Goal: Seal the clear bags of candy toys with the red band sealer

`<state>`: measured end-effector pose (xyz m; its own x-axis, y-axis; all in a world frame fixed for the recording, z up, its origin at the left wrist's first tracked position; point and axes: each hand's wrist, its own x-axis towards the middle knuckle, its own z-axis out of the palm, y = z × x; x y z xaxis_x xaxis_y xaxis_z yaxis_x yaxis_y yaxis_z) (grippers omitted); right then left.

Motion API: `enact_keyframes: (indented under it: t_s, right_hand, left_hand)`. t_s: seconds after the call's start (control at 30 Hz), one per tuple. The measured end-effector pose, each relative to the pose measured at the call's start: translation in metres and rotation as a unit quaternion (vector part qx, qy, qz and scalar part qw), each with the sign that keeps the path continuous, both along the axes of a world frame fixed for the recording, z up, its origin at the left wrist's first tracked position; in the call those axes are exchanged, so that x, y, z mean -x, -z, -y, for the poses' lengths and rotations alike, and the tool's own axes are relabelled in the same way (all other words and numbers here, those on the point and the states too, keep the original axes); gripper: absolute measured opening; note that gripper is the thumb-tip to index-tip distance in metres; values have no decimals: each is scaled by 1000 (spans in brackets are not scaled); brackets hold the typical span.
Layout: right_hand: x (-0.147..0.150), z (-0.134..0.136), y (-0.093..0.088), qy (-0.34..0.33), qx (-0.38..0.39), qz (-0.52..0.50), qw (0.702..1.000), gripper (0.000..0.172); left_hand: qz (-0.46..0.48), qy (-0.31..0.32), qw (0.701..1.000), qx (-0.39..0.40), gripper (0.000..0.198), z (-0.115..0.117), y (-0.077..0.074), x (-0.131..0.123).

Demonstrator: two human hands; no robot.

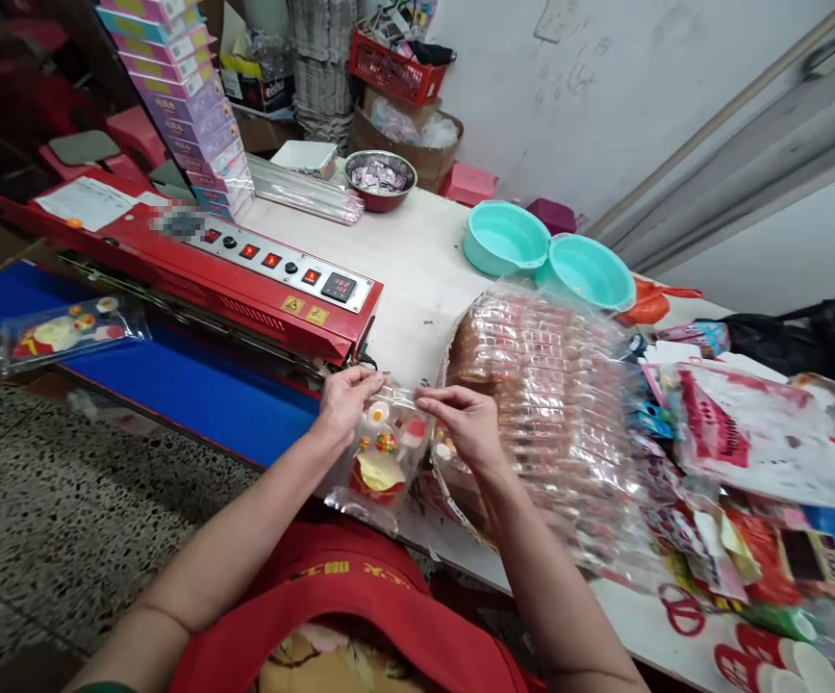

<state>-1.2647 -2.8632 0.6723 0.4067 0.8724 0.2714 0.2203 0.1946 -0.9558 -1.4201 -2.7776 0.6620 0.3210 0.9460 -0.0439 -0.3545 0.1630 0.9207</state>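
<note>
Between my hands hangs a clear plastic bag (383, 452) with small colourful food-shaped pieces inside. My left hand (345, 397) pinches its upper left corner, and my right hand (469, 422) pinches the upper right corner. Just beyond my left hand is the end of a red bag sealing machine (265, 289) with lit switches and a red number display. Its blue conveyor belt (201, 385) runs along the near side. Another filled bag (71, 334) lies on the belt's far left end. Right of my right hand, a carton (453, 337) holds several rows of filled clear bags (554, 414).
Two turquoise basins (508, 236) stand behind the carton. A steel bowl (380, 181) of small packets and a tall stack of boxes (187, 106) are farther back. Red-handled scissors (681, 610) and mixed packaging (756, 433) crowd the right side.
</note>
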Motion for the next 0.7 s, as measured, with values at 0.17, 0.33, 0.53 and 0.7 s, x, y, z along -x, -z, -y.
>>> enact_keyframes:
  t_s: [0.17,0.33,0.53,0.7]
  right_hand:
    - [22,-32,43,3,56,-85,995,36]
    - [38,-73,71,6,82,-156,984,42]
    - [63,-119,92,25,71,-197,977,45]
    - [66,-111,78,49,33,-126,990,49]
  left_hand:
    - [-42,-110,993,23,30,-21,54,7]
    - [-32,-86,992,91,36,-45,67,30]
    - [-50,-61,989,127,51,-61,66,73]
    - [-41,-120,985,115,45,-81,67,96]
